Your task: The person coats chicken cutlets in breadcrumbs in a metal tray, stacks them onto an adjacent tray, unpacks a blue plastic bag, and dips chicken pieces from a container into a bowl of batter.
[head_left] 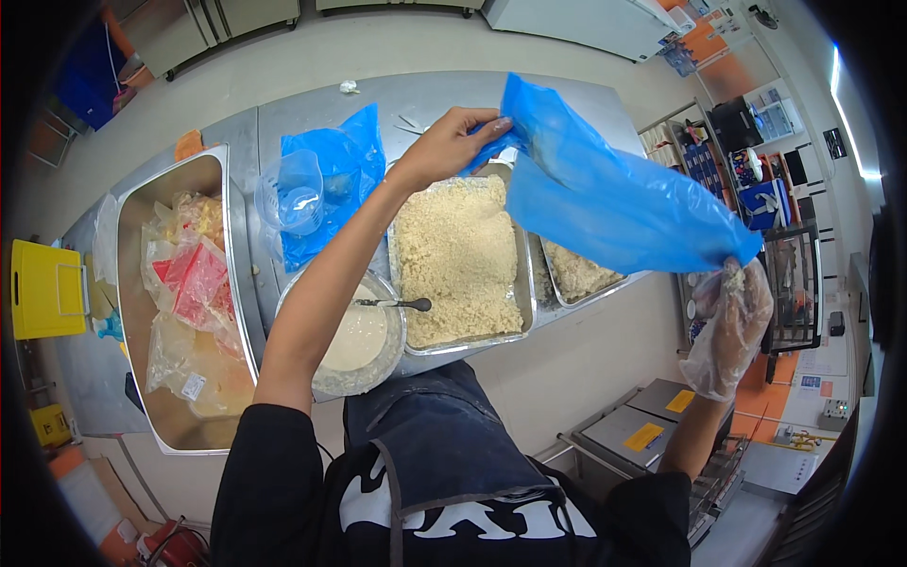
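Note:
A blue plastic bag (605, 180) is stretched in the air between my two hands, above the right part of the table. My bare left hand (453, 142) pinches its left end. At its lower right corner my right hand (732, 321), in a clear plastic glove with pale crumbs on it, grips the bag. Below my left hand lies a foil-lined tray of pale breadcrumbs (458, 265). Beside it, partly under my left forearm, stands a bowl of cream-coloured batter (357, 342) with a dark-handled utensil (411, 304) across its rim.
A deep steel pan (241, 274) at the left holds plastic packages. A clear measuring jug (291, 198) rests on another blue bag (351, 151). A second crumb tray (578, 274) sits at the table's right. Steel equipment (633, 425) stands lower right.

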Demonstrator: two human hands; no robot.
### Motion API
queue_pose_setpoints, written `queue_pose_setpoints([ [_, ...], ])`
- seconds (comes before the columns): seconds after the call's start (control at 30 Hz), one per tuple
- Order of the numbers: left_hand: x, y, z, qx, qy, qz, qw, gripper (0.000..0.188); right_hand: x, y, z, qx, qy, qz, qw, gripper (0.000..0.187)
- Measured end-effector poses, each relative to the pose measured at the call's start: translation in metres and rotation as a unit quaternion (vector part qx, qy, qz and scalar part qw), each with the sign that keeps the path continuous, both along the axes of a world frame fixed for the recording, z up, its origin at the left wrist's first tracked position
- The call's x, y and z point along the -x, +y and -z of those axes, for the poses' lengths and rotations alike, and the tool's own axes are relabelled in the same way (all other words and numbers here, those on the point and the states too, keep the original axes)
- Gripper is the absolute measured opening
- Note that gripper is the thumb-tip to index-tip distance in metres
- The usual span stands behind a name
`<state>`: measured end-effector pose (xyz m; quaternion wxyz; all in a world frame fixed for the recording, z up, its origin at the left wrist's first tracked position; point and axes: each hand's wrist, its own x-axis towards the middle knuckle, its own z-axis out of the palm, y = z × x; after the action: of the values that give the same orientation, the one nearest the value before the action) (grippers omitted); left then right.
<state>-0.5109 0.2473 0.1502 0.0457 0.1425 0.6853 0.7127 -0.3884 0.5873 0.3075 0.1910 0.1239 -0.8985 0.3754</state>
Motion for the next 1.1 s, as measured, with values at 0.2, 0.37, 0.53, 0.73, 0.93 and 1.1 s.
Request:
queue_pose_setpoints([
  [0.2,-0.012,0.012,-0.004,0.034,0.040,0.012,0.999,0.033,-0.026,0.015,0.004,0.087,0.031,0.074,0.993,0.019],
  [0.37,-0.025,0.028,0.003,0.058,0.041,0.031,0.997,0.035,-0.043,0.031,0.016,0.078,0.031,0.099,0.992,0.016],
  [0.53,-0.034,0.040,0.000,0.090,0.015,0.020,0.996,0.035,-0.063,0.036,0.043,0.075,0.009,0.097,0.992,0.015],
  [0.73,-0.035,0.064,0.023,-0.007,0.030,-0.050,0.998,0.029,-0.089,0.045,0.080,0.082,-0.037,0.132,0.987,0.016],
  [0.93,-0.041,0.081,0.031,-0.117,-0.024,-0.059,0.991,0.027,-0.105,0.034,0.090,0.157,-0.031,0.203,0.966,0.017],
  [1.1,-0.048,0.083,0.027,-0.084,-0.032,-0.052,0.995,0.026,-0.121,0.036,0.088,0.120,-0.049,0.167,0.977,0.015],
])
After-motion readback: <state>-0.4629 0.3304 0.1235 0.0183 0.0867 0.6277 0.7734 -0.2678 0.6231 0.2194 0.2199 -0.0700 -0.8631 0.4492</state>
